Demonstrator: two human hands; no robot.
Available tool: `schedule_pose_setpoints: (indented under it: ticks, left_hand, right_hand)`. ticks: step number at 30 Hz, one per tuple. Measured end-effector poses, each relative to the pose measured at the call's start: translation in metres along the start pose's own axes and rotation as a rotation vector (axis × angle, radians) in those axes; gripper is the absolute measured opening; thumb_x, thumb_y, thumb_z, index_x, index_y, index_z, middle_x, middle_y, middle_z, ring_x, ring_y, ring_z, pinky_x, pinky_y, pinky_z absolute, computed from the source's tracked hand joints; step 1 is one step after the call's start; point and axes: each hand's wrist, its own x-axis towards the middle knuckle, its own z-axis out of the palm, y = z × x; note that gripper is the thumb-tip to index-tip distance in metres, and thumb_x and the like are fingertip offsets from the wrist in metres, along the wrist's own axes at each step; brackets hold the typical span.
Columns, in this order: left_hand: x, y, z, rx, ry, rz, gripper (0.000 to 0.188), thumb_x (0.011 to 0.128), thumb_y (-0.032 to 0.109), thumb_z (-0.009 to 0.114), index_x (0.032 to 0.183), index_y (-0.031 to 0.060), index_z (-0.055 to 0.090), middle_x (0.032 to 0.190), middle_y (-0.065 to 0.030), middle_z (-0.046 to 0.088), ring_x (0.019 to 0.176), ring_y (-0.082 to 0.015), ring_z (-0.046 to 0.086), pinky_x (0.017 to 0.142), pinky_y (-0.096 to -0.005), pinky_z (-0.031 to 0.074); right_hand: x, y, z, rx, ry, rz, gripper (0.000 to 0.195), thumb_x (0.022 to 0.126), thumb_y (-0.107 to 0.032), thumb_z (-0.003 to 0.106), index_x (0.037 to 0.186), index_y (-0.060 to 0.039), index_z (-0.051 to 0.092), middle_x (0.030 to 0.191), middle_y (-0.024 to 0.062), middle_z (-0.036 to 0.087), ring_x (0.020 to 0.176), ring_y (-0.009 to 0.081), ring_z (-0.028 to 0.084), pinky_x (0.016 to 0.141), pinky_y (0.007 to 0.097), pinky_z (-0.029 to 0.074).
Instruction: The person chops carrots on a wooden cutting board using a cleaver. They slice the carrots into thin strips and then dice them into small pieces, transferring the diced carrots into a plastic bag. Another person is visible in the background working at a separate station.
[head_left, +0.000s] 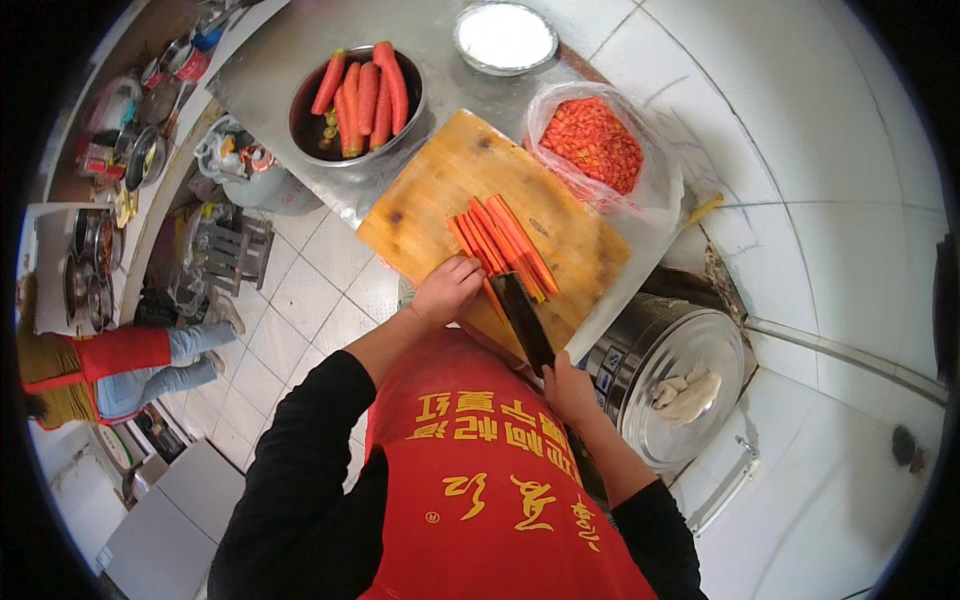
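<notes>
On a wooden cutting board (420, 195) lie several long carrot strips (517, 244), side by side. My left hand (450, 289) rests at the near left end of the strips, its fingers bent against them; whether it grips one is hard to see. A cleaver (529, 322) is in my right hand (570, 386), its dark blade over the near ends of the strips. Whole peeled carrots (367, 97) fill a steel bowl (415, 112) beyond the board. To the board's right, a clear plastic bag (660, 172) holds finely chopped carrot (592, 142).
A bowl of white powder or grains (504, 37) stands on the metal table (262, 90). Below the table's right side is a lidded steel drum (682, 390) with a cloth on it. Another person (127, 367) in a red apron stands at a counter on the far left.
</notes>
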Motion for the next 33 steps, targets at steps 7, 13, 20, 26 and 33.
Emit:
schedule_pose_setpoints:
  ticks: [7, 13, 20, 26, 33]
  left_hand:
    - [0.080, -0.002, -0.037, 0.146, -0.421, 0.308, 0.079, 0.076, 0.025, 0.071, 0.145, 0.0044, 0.038, 0.149, -0.0171, 0.039, 0.142, -0.0315, 0.032, 0.119, -0.0482, 0.023]
    - [0.103, -0.003, -0.011, 0.207, -0.629, 0.221, 0.081, 0.085, 0.033, 0.067, 0.149, -0.0003, 0.029, 0.145, -0.0185, 0.042, 0.140, -0.0325, 0.034, 0.119, -0.0471, 0.020]
    - [0.089, -0.001, -0.026, 0.136, -0.322, 0.064, 0.080, 0.085, 0.034, 0.068, 0.146, -0.0032, 0.030, 0.142, -0.0262, 0.041, 0.135, -0.0418, 0.035, 0.117, -0.0504, 0.024]
    - [0.020, -0.091, -0.066, 0.338, 0.081, -0.651, 0.073, 0.084, 0.030, 0.066, 0.140, -0.0065, 0.037, 0.134, -0.0278, 0.048, 0.122, -0.0440, 0.045, 0.106, -0.0517, 0.035]
    - [0.011, -0.117, -0.066, 0.181, 0.050, -0.740, 0.065, 0.081, 0.028, 0.067, 0.135, -0.0029, 0.049, 0.126, -0.0264, 0.055, 0.114, -0.0434, 0.050, 0.102, -0.0482, 0.041]
  right_hand:
    - [-0.021, 0.042, 0.009, 0.183, 0.557, -0.060, 0.025, 0.095, -0.018, 0.058, 0.101, 0.0027, 0.046, 0.069, 0.0253, 0.060, 0.058, 0.0444, 0.060, 0.051, 0.0473, 0.047]
    - [-0.012, 0.050, -0.003, 0.893, 0.324, 0.287, 0.020, 0.093, -0.017, 0.066, 0.094, -0.0020, 0.052, 0.067, 0.0033, 0.056, 0.045, 0.0127, 0.052, 0.040, 0.0297, 0.043]
    - [0.009, 0.069, 0.030, 0.919, 0.362, 0.372, 0.025, 0.091, -0.023, 0.069, 0.094, -0.0003, 0.057, 0.068, 0.0045, 0.058, 0.048, 0.0138, 0.056, 0.043, 0.0298, 0.046]
    - [0.018, 0.068, 0.041, 0.972, 0.332, 0.463, 0.028, 0.088, -0.026, 0.073, 0.093, -0.0004, 0.060, 0.069, 0.0044, 0.059, 0.052, 0.0139, 0.056, 0.047, 0.0292, 0.048]
    - [0.034, 0.038, 0.026, 1.178, 0.172, 0.575, 0.026, 0.085, -0.025, 0.076, 0.087, -0.0019, 0.063, 0.068, 0.0033, 0.060, 0.053, 0.0146, 0.055, 0.048, 0.0302, 0.047]
